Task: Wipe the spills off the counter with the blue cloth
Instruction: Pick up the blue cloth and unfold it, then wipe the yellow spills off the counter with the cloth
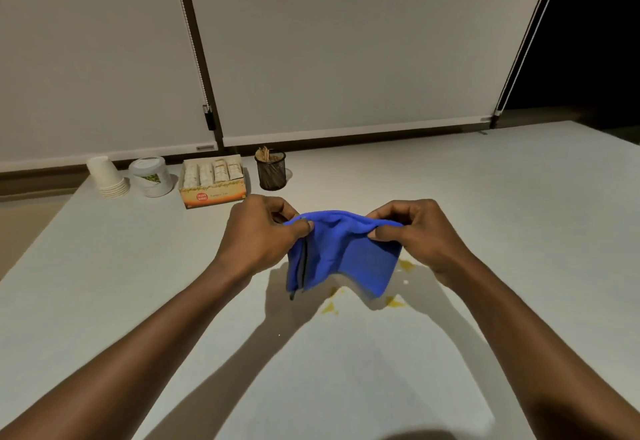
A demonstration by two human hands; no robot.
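A folded blue cloth (346, 256) hangs in the air above the white counter (346, 370), held by its top edge. My left hand (258, 231) pinches its left corner and my right hand (415, 231) pinches its right corner. Yellow spills (330, 306) lie on the counter just below the cloth, with more yellow spots at its lower right (394, 301) and right (406, 264). The cloth hides part of the spilled area.
At the back left of the counter stand a stack of paper cups (107, 176), a white lidded tub (152, 176), an open box of sachets (213, 179) and a black mesh holder with sticks (272, 169). Window blinds run behind them.
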